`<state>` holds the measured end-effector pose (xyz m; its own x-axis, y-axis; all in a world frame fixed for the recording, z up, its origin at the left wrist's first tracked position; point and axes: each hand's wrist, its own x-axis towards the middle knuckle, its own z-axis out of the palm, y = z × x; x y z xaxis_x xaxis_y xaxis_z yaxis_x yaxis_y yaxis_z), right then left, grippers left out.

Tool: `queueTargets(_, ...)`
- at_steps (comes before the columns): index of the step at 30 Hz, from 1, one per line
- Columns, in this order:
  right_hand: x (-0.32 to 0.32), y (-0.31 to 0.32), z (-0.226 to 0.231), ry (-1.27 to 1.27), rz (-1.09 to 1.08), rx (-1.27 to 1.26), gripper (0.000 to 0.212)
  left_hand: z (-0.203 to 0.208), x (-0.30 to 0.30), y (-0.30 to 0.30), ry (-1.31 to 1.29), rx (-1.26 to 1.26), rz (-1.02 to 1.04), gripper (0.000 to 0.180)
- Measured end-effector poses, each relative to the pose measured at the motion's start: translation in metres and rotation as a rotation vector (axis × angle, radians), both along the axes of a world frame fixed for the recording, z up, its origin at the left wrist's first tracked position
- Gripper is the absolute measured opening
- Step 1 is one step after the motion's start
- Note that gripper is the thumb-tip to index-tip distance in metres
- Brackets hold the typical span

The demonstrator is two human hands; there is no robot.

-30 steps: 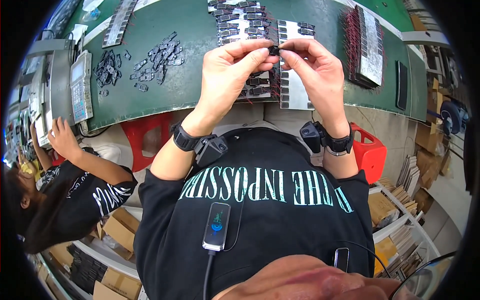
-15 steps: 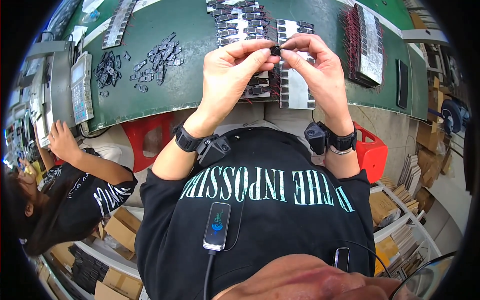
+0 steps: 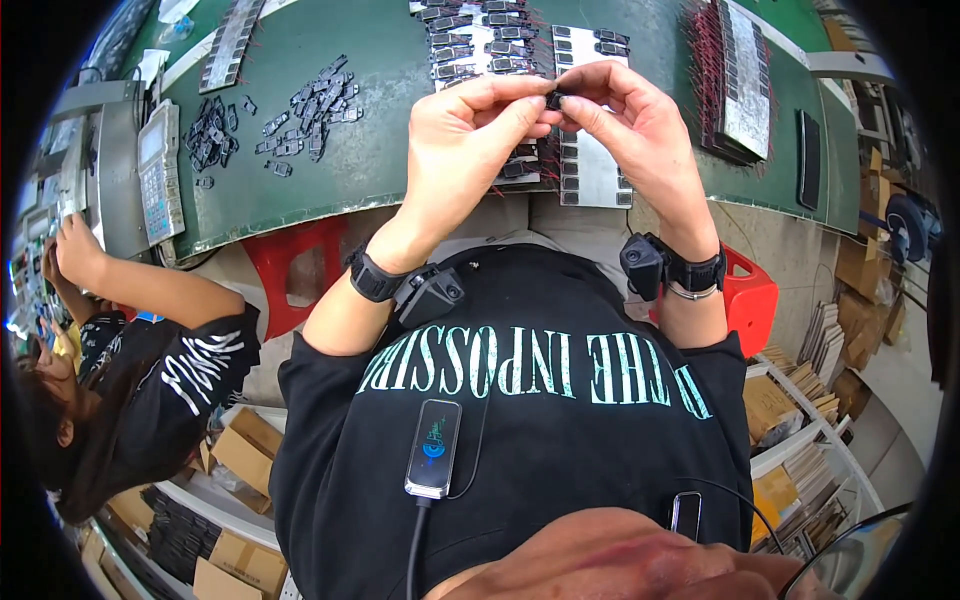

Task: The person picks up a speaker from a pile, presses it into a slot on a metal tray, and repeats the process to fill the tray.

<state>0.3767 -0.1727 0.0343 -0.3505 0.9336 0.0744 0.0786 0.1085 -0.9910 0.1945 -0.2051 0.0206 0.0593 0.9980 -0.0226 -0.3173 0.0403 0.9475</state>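
My left hand [image 3: 470, 125] and my right hand [image 3: 628, 115] meet over the bench, both pinching one small black part [image 3: 556, 100] between thumbs and fingertips. Most of that part is hidden by the fingers. Beneath the hands lies a pale strip [image 3: 597, 165] with small black rectangular pieces along its two edges. Left of it, partly covered by my left hand, is another strip [image 3: 480, 45] crowded with black parts and thin dark red wires. Two loose piles of small black parts, one larger [image 3: 318, 108] and one smaller [image 3: 210, 135], lie to the left on the green bench top.
At right stands a stack of strips [image 3: 740, 85] with red wires, beside a flat black slab [image 3: 808, 160]. A grey keypad device [image 3: 160, 175] sits at the bench's left end. A co-worker [image 3: 150, 370] sits at left. Red stools [image 3: 750, 305] and cardboard boxes [image 3: 250, 450] are below.
My hands stay together on the black part, with only slight finger movement. The co-worker's raised hand has drawn back to the left, away from the keypad device.
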Motion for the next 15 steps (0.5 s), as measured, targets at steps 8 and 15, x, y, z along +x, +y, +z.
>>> queueTargets(8, 0.024, -0.012, 0.009, -0.354, 0.000, 0.225, 0.021, 0.020, 0.006, -0.018, 0.429, 0.315, 0.082, 0.027)
queueTargets(15, 0.065, 0.037, -0.029, -0.666, -0.242, 0.257, 0.020, 0.016, -0.013, -0.015, 0.410, 0.350, 0.089, 0.025)
